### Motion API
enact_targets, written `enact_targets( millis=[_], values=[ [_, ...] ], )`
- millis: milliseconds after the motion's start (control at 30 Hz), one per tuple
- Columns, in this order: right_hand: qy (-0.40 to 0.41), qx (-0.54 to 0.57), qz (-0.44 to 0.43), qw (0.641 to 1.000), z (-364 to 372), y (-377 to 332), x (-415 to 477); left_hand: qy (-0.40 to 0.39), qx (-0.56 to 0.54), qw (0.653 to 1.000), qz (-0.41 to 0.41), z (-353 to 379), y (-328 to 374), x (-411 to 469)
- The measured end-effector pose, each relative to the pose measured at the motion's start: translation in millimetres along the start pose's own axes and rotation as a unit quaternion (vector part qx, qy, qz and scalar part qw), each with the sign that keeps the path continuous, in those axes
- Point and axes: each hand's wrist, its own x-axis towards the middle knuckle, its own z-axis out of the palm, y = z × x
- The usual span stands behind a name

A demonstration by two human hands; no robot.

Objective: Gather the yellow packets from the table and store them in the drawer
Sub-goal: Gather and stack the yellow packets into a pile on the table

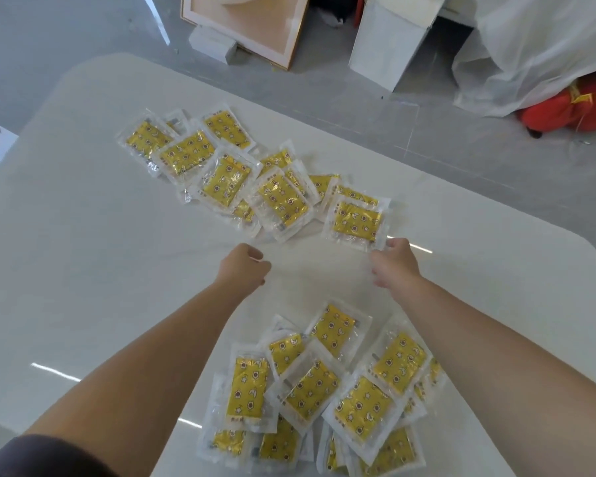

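Note:
Several yellow packets in clear wrappers lie in two heaps on the white table (83,270). The far heap (227,173) stretches from the back left toward the middle. The near heap (320,390) lies close to me between my forearms. My right hand (394,263) pinches the clear corner of a yellow packet (356,222) at the right end of the far heap. My left hand (243,266) is curled into a loose fist just in front of the far heap, with nothing visible in it. No drawer is in view.
Beyond the table's far edge, on the grey floor, stand a framed board (248,25), a white box (389,46), a white plastic-covered bundle (537,46) and a red bag (572,105). The table's right corner is rounded.

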Motion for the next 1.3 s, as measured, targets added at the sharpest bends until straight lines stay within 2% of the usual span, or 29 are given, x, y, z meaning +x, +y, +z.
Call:
enact_targets(
  millis=[67, 133, 167, 233, 300, 400, 500, 633, 700, 800, 967, 1033, 1133, 1233, 1300],
  values=[
    [-0.024, -0.094, -0.054, 0.994, 3.6, 9.1, -17.1, -0.003, 0.039, 0.999, 0.026, 3.9, -19.8, -17.1],
    [-0.052, -0.183, -0.132, 0.973, 9.0, 21.6, -37.6, -0.001, 0.104, 0.993, 0.049, 8.9, -43.5, -35.6],
    [-0.062, -0.237, -0.182, 0.952, 12.6, 28.1, -48.3, 0.000, 0.139, 0.989, 0.056, 11.9, -56.1, -45.5],
    [-0.079, -0.347, -0.292, 0.888, 20.1, 41.6, -66.3, 0.003, 0.196, 0.978, 0.068, 17.1, -81.3, -64.0],
    [-0.115, -0.395, -0.372, 0.832, 29.0, 55.0, -79.7, 0.013, 0.250, 0.964, 0.092, 20.0, -104.0, -79.8],
    [-0.172, -0.424, -0.416, 0.786, 43.9, 70.2, -94.7, 0.036, 0.324, 0.939, 0.111, 22.4, -125.5, -96.8],
    [-0.197, -0.469, -0.408, 0.758, 59.0, 78.2, -102.6, 0.054, 0.306, 0.949, 0.048, 26.3, -132.1, -106.3],
    [-0.183, -0.489, -0.382, 0.763, 75.3, 81.4, -108.4, 0.057, 0.166, 0.984, -0.031, 33.6, -138.1, -102.9],
    [-0.185, -0.481, -0.353, 0.781, 78.1, 79.7, -110.2, 0.036, 0.096, 0.993, -0.054, 33.8, -140.2, -98.0],
    [-0.219, -0.443, -0.278, 0.824, 74.9, 73.6, -114.5, -0.014, 0.110, 0.993, -0.033, 27.2, -139.0, -91.9],
    [-0.230, -0.418, -0.244, 0.844, 65.4, 70.5, -117.1, -0.080, 0.063, 0.995, -0.021, -0.5, -141.2, -79.9],
    [-0.239, -0.412, -0.241, 0.846, 62.5, 68.3, -118.4, -0.106, 0.047, 0.993, -0.020, -14.3, -144.5, -76.2],
    [-0.251, -0.404, -0.254, 0.842, 59.1, 62.5, -122.1, -0.134, 0.096, 0.986, -0.012, -29.9, -146.3, -74.2],
    [-0.255, -0.354, -0.272, 0.857, 57.5, 53.2, -123.3, -0.167, 0.161, 0.973, 0.001, -40.6, -147.1, -72.9],
    [-0.243, -0.312, -0.279, 0.875, 56.0, 45.2, -122.5, -0.171, 0.149, 0.974, -0.003, -46.2, -144.1, -73.5]
  ],
)
